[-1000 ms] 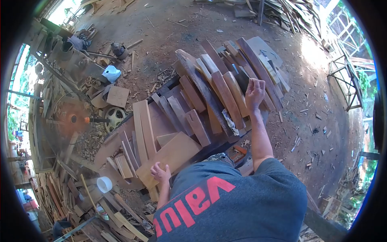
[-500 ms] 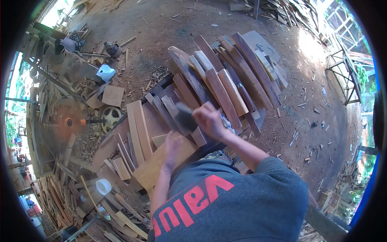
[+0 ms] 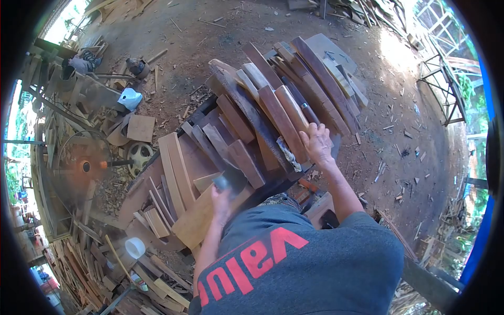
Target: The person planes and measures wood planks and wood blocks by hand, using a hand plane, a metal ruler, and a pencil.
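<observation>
The left hand [image 3: 221, 201] was partly closed, and a thin dark sheet [image 3: 235, 179] was held in it by one edge. The hand and the sheet were blurred, so it could not be told just how the fingers were bent around it. The right hand [image 3: 318, 144] was mostly open, with its fingers a little bent and spread. Its fingertips were beside the lower end of a dark stick with a shiny ring [image 3: 310, 114]; whether the stick was touched could not be told, and no firm grip on it was seen.

Under the left hand and the sheet, a wide pale board [image 3: 194, 224] was laid slantwise at the near side of the table [image 3: 268, 190]. For good work, the sheet was best kept flat and pinched lightly but surely, so that it would not be bent or dropped. The wide board was best kept from sliding, as part of it seemed to lie over other wood.

The dark stick was laid along a round-edged block [image 3: 292, 107]. It was best taken by its thick end, with the fingers closed all around it, so that the blocks beside it would not be bumped. A crumpled scrap [image 3: 286, 152] was near the right hand, and care was needed so that it would not be caught. Farther out, two long pale strips [image 3: 176, 165] were lying side by side.
</observation>
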A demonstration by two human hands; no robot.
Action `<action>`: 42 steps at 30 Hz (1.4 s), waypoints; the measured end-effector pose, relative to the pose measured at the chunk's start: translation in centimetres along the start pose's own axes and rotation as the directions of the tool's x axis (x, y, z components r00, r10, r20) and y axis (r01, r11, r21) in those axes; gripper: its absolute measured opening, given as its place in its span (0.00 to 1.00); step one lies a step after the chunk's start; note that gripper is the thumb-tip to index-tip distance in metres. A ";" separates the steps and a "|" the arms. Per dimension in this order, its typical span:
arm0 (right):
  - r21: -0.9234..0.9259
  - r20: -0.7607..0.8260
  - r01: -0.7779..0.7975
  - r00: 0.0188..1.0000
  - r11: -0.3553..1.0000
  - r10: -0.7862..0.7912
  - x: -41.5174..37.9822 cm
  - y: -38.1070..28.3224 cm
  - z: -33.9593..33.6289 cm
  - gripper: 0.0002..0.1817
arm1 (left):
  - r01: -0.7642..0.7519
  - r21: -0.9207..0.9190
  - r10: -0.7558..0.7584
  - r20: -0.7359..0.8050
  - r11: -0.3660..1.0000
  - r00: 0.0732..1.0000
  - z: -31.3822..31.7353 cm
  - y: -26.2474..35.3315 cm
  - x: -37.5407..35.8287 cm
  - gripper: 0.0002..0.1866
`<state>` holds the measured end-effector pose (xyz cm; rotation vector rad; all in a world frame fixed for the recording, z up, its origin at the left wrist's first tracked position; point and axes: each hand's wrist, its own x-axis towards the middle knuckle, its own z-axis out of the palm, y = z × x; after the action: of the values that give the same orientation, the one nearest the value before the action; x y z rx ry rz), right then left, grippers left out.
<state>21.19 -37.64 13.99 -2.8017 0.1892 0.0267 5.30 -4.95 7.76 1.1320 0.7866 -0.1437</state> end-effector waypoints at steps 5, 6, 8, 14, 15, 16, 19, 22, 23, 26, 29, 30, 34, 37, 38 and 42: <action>0.008 -0.043 -0.067 0.997 0.998 0.068 0.4 -0.8 0.6 0.28 | -0.009 -0.057 0.015 0.093 0.998 0.996 0.6 0.0 -0.1 0.16; 0.022 0.009 -0.106 0.994 0.994 0.106 0.6 -0.9 0.7 0.29 | 0.039 -0.065 -0.034 0.088 0.997 0.996 0.6 0.0 -0.3 0.14; 0.033 0.060 -0.145 0.988 0.989 0.143 0.5 -1.0 0.7 0.31 | 0.088 -0.073 -0.082 0.084 0.993 0.993 0.6 0.1 -0.6 0.13; 0.273 -0.053 -0.119 0.989 0.955 0.138 0.6 -0.9 0.3 0.29 | 0.123 0.010 -0.123 0.000 0.992 0.992 -0.5 -1.3 0.1 0.04; 0.276 -0.060 -0.124 0.988 0.953 0.145 0.5 -1.3 -0.1 0.28 | 0.159 0.068 -0.161 0.031 0.985 0.986 -1.2 -1.7 0.3 0.06; 0.279 -0.067 -0.131 0.986 0.951 0.155 0.2 -1.7 -0.9 0.27 | 0.193 0.128 -0.202 0.062 0.973 0.977 -1.2 -1.4 0.1 0.09; 0.380 -0.170 -0.006 0.982 0.925 0.077 -1.4 -4.5 -2.7 0.25 | 0.202 0.036 -0.202 -0.009 0.979 0.979 1.2 0.5 -2.0 0.03; 0.464 -0.098 0.110 0.993 0.879 -0.073 -2.4 -7.3 -1.8 0.25 | 0.249 0.061 -0.250 -0.003 0.967 0.968 1.4 0.6 -2.0 0.04; 0.458 -0.066 0.145 0.989 0.877 -0.129 -2.7 -8.2 -0.8 0.25 | 0.247 0.068 -0.248 0.003 0.967 0.969 1.5 0.6 -2.0 0.04; 0.427 -0.061 0.256 0.965 0.867 -0.255 -3.6 -9.8 4.7 0.26 | 0.199 0.111 -0.201 0.007 0.974 0.980 1.6 0.2 -1.6 0.02; 0.372 0.059 0.185 0.973 0.909 -0.223 -4.8 -10.7 7.4 0.24 | 0.154 0.025 -0.155 0.057 0.988 0.986 1.1 0.3 -2.1 0.06; 0.356 0.105 0.160 0.972 0.921 -0.210 -4.9 -11.0 7.3 0.22 | 0.153 0.031 -0.155 0.058 0.988 0.986 0.7 0.2 -2.0 0.06; 0.360 -0.107 0.299 0.954 0.884 -0.280 -3.2 -9.2 5.0 0.11 | 0.154 0.040 -0.157 0.088 0.987 0.984 -2.0 -2.2 -1.3 0.07; 0.284 -0.350 0.303 0.916 0.910 -0.196 0.8 -6.2 2.4 0.07 | 0.200 0.058 -0.203 0.067 0.978 0.977 -1.8 -2.5 -1.4 0.06; 0.270 -0.346 0.228 0.930 0.936 -0.127 2.2 -5.2 1.8 0.07 | 0.186 0.066 -0.190 0.062 0.980 0.980 -1.7 -2.6 -1.3 0.06; 0.034 0.067 0.120 0.990 0.992 -0.122 7.1 -0.3 4.5 0.07 | 0.176 0.016 -0.176 0.021 0.984 0.984 -0.4 -1.4 -1.7 0.07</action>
<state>28.30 -36.81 9.53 -2.7717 0.0028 0.0915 3.20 -5.76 7.68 1.0715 0.8665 -0.3102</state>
